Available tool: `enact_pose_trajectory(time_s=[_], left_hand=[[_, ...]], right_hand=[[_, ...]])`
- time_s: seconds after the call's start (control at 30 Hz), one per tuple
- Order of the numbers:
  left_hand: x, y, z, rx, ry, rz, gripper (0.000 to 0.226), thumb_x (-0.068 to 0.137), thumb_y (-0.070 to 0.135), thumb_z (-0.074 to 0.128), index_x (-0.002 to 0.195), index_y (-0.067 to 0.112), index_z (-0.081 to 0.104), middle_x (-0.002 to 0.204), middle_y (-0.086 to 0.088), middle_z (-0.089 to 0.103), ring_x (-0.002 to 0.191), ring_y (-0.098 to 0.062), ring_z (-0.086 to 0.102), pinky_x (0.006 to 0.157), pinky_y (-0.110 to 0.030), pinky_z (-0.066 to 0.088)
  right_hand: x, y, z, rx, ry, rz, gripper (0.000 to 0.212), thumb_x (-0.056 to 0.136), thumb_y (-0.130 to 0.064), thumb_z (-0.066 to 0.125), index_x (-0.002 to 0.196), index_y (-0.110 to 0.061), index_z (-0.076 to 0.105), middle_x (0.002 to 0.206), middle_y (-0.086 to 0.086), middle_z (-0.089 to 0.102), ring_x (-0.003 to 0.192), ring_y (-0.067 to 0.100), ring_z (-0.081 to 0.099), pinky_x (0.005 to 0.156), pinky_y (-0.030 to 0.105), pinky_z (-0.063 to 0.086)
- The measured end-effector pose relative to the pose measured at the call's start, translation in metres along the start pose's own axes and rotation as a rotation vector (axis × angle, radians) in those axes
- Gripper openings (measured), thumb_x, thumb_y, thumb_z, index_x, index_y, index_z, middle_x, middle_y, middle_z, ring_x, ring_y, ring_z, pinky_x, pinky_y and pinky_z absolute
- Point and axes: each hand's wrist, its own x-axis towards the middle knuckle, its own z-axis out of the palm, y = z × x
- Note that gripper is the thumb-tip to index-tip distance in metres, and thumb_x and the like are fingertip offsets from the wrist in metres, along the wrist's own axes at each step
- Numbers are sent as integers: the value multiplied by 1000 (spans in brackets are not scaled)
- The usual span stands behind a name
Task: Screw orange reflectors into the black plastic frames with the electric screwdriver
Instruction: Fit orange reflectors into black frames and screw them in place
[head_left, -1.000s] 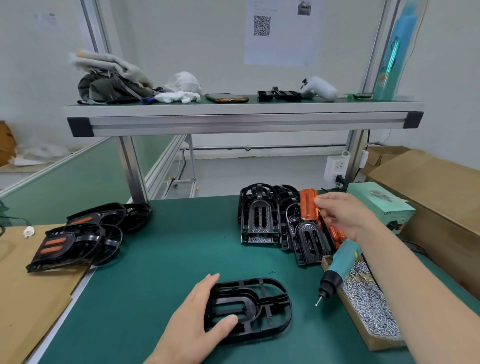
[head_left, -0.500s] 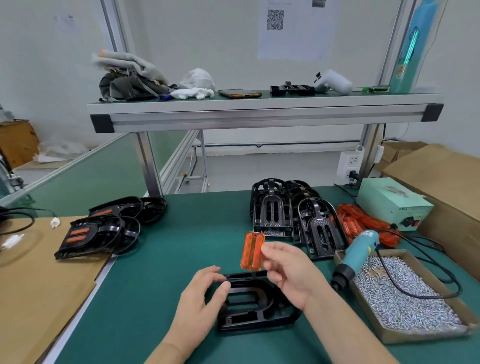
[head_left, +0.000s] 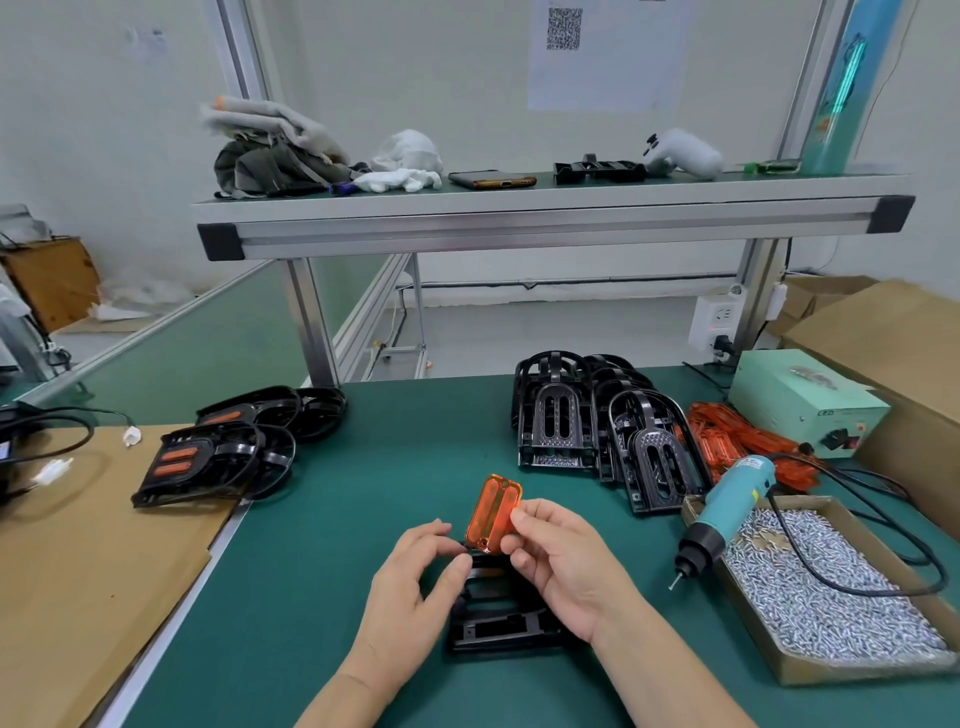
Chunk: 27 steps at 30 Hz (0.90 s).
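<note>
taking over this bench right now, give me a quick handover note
Right hand pinches a translucent orange plastic reflector over the flat black plastic frame on the green mat; not seated yet.
Left hand sits at that frame's left side, fingertips near the reflector's lower end; grip unclear.
Teal electric screwdriver lies untouched on the rim of the cardboard tray of screws, right.
Done: frames with reflectors, piled left.
Left: seat, screw, then the bare frames stacked behind.

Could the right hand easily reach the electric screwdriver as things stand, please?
Probably, once freed: the right hand pinches the orange reflector, and the electric screwdriver lies uncovered just to its right.
</note>
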Motion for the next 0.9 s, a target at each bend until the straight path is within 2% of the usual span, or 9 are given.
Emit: enact_pose_trajectory(time_s=[0.3,0.47,0.73,0.83,0.9], left_hand=[[1,-1,0,6,20,8,15,92,17,69,93,32,69,123,13,61,126,1,51,103,-9,33],[1,1,-1,-17,32,-27,21,88,17,74,89,38,70,123,13,61,124,1,52,107,-22,36],[1,0,-3,-61,7,-54,15,86,16,76,93,29,77,121,13,65,125,4,51,107,-20,36],[0,-2,-3,-53,47,-9,16,86,12,76,93,27,74,118,12,67,126,4,50,107,-19,36],[-1,-3,-2,7,112,46,17,85,11,76,92,26,72,118,11,67,125,4,51,106,-15,36]], right_hand=[[-1,2,4,22,7,25,9,101,-1,53,94,-1,59,66,7,67,55,8,61,49,15,49],[-3,4,8,-34,-3,40,9,101,-2,52,95,-2,57,68,6,68,56,8,62,51,15,51],[-3,7,9,-171,-36,31,8,102,-1,51,100,0,59,71,6,70,60,8,65,56,16,52],[-5,7,10,-173,-40,13,11,102,1,49,100,-1,60,77,8,72,66,12,68,60,19,54],[-6,6,11,-146,-23,-18,14,103,-1,47,103,0,62,88,10,73,70,16,69,63,22,56]])
